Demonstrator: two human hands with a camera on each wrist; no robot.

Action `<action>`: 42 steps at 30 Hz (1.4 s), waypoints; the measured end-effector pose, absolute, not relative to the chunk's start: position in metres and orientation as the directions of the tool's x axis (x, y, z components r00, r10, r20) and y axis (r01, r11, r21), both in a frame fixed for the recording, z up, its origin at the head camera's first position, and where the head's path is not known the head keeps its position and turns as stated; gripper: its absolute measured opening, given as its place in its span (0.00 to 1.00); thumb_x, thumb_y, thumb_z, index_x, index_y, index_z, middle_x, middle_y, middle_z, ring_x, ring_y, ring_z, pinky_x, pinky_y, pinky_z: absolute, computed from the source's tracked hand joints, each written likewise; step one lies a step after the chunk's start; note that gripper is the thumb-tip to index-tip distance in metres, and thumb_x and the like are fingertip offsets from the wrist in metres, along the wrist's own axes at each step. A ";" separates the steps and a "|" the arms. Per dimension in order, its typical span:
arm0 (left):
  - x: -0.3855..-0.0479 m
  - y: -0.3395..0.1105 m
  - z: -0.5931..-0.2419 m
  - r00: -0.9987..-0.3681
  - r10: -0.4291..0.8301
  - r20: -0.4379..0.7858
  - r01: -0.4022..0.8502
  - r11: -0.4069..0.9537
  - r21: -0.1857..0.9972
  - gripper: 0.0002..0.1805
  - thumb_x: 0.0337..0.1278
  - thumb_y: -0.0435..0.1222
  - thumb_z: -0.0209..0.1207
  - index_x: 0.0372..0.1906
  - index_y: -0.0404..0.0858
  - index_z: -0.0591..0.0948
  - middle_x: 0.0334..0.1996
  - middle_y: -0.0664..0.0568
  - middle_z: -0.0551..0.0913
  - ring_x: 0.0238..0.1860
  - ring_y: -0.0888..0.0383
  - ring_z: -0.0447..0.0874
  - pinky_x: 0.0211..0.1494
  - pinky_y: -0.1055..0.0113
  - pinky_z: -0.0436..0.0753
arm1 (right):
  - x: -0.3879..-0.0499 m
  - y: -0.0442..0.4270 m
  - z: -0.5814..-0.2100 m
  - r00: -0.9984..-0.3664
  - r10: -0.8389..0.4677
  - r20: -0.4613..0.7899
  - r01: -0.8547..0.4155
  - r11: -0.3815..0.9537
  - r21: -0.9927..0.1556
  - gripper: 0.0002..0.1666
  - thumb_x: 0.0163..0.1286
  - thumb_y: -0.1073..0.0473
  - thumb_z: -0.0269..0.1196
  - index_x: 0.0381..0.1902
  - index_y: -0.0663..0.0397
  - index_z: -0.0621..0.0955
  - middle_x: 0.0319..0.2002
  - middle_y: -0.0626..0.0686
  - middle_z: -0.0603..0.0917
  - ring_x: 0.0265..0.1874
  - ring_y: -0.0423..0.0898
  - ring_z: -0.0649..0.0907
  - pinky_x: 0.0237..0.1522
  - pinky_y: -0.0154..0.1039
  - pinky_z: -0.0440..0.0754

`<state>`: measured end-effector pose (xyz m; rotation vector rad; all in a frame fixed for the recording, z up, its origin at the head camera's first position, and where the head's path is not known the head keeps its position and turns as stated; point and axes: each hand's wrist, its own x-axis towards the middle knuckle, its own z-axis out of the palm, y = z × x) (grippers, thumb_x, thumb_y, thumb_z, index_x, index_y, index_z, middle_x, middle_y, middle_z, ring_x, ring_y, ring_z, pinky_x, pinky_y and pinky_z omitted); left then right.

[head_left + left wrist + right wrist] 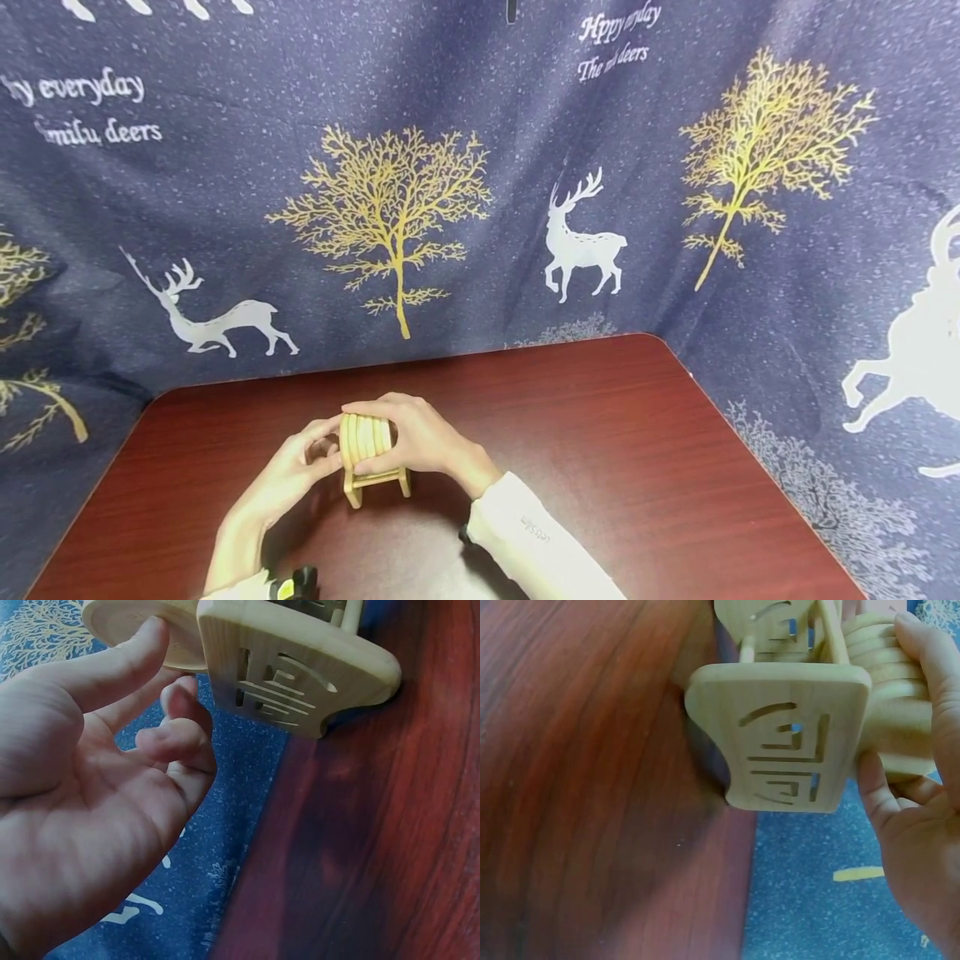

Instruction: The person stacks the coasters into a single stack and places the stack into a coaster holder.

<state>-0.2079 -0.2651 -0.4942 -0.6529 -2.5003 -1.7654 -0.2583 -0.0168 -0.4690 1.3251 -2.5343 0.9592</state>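
Note:
A row of round wooden coasters (367, 437) stands on edge in the upper part of a pale wooden holder (378, 478). My right hand (423, 435) grips the row from the right, fingers over the top and thumb low on the near side. From the left, my left hand (296, 467) holds the end coaster (120, 621) by its edge, the thumb resting on its flat face. Its other fingers are curled below. Slotted cutouts mark the holder's side panel (799, 735). How deep the coasters sit in the holder is hidden.
The holder stands on a dark red-brown table (637, 467) with rounded far corners. A blue cloth (480, 217) printed with white deer and golden trees hangs behind and beside the table.

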 end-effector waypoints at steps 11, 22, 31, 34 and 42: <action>-0.210 -0.267 -0.503 -0.912 0.319 0.258 0.345 0.257 0.903 0.29 0.69 0.20 0.67 0.72 0.18 0.75 0.45 0.58 0.78 0.42 0.65 0.78 0.44 0.71 0.76 | -0.257 -0.017 -0.482 -0.618 -0.678 0.397 -0.778 0.453 -0.436 0.48 0.61 0.38 0.85 0.77 0.37 0.82 0.62 0.43 0.89 0.61 0.35 0.84 0.64 0.32 0.76; -0.210 -0.268 -0.504 -0.941 0.321 0.107 0.216 0.325 0.921 0.35 0.73 0.24 0.66 0.79 0.22 0.69 0.45 0.49 0.79 0.42 0.63 0.80 0.43 0.68 0.79 | -0.259 -0.018 -0.497 -0.624 -0.650 0.434 -0.774 0.436 -0.460 0.51 0.55 0.39 0.88 0.76 0.35 0.83 0.62 0.39 0.90 0.61 0.39 0.79 0.65 0.37 0.70; -0.210 -0.268 -0.499 -0.947 0.322 0.008 0.114 0.312 0.943 0.38 0.76 0.27 0.65 0.84 0.24 0.64 0.48 0.47 0.78 0.41 0.61 0.78 0.35 0.65 0.79 | -0.260 -0.016 -0.502 -0.612 -0.660 0.436 -0.778 0.404 -0.480 0.51 0.58 0.41 0.87 0.77 0.39 0.82 0.66 0.40 0.88 0.62 0.40 0.80 0.70 0.36 0.71; -0.209 -0.267 -0.498 -0.949 0.316 -0.014 0.091 0.316 0.944 0.39 0.76 0.28 0.65 0.84 0.26 0.64 0.48 0.46 0.79 0.38 0.59 0.78 0.32 0.64 0.78 | -0.260 -0.015 -0.501 -0.617 -0.656 0.435 -0.772 0.395 -0.498 0.49 0.59 0.43 0.87 0.77 0.41 0.82 0.67 0.40 0.88 0.62 0.41 0.80 0.70 0.35 0.71; -0.208 -0.266 -0.496 -0.948 0.315 -0.057 0.053 0.329 0.943 0.40 0.78 0.31 0.65 0.87 0.33 0.63 0.46 0.46 0.79 0.31 0.59 0.74 0.30 0.65 0.75 | -0.258 -0.013 -0.503 -0.622 -0.666 0.412 -0.766 0.409 -0.495 0.47 0.63 0.41 0.84 0.78 0.36 0.81 0.68 0.39 0.87 0.63 0.39 0.78 0.69 0.34 0.72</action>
